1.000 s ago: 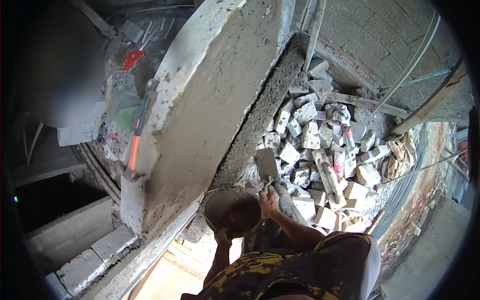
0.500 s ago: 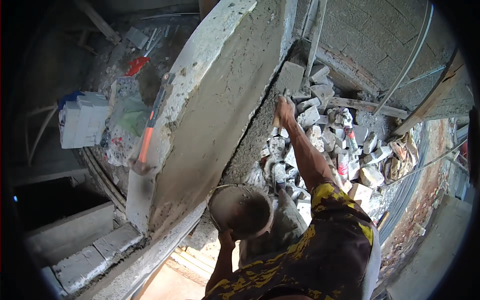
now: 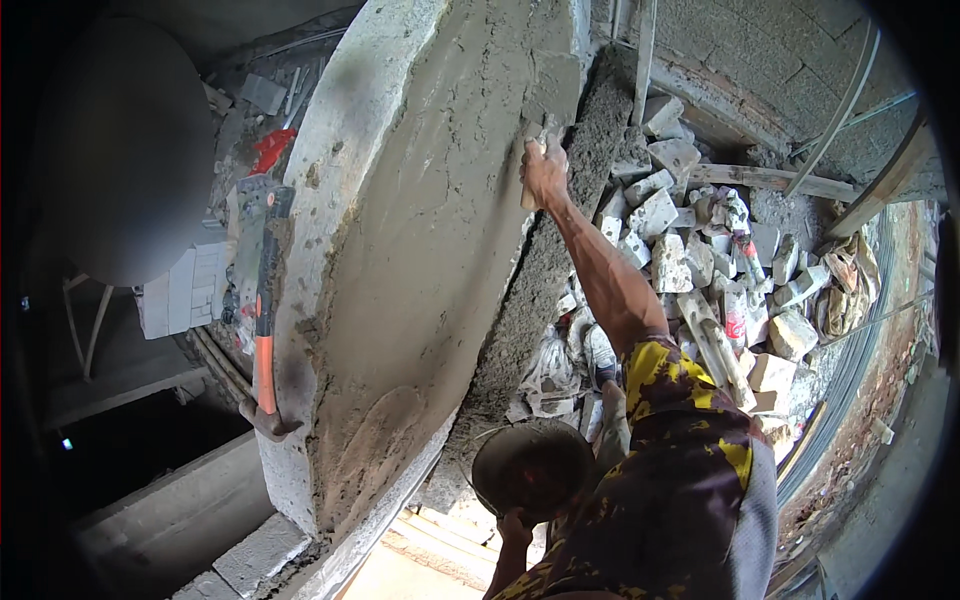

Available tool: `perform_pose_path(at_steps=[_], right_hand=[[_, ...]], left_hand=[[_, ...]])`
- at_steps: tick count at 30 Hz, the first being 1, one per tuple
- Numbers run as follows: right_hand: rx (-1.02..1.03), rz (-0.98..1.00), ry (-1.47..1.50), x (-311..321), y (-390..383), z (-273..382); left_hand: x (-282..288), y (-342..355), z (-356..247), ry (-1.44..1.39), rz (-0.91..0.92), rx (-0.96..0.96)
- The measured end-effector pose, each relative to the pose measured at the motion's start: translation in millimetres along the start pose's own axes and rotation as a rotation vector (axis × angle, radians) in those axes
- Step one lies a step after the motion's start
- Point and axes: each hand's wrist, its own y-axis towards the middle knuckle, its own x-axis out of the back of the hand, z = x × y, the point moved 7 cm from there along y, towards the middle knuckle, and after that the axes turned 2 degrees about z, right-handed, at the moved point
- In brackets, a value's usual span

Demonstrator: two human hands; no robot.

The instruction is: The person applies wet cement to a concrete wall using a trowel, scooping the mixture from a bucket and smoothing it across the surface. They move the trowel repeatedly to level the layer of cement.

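Note:
My right hand [image 3: 545,170] is raised and shut on a trowel [image 3: 541,128], whose blade presses against the upper edge of a grey plastered concrete wall [image 3: 420,270]. Fresh wet mortar covers the wall face below it. Low in the view, my left hand [image 3: 514,527] grips the rim of a round dark mortar pan [image 3: 530,465] from beneath. The pan sits close to the wall's lower side face.
A hammer with an orange handle [image 3: 265,320] rests on the wall's left edge. A pile of broken bricks and rubble [image 3: 700,250] lies to the right, with wooden planks [image 3: 760,180] and cables. White blocks [image 3: 185,290] and a red scrap [image 3: 268,150] lie at left.
My right hand rose from beside the pan up along the wall's edge to its upper part, carrying the trowel. The pan stayed low in my left hand.

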Motion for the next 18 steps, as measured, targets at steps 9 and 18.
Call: perform_pose_path(at_steps=[9, 18], right_hand=[[0.021, 0.038, -0.008, -16, -74, 30], [-0.536, 0.495, 0.699, 38, -215, 142]], left_hand=[[1, 14, 11, -1.33, -0.103, 0.502], [65, 15, -23, -1.298, -0.11, 0.482]])
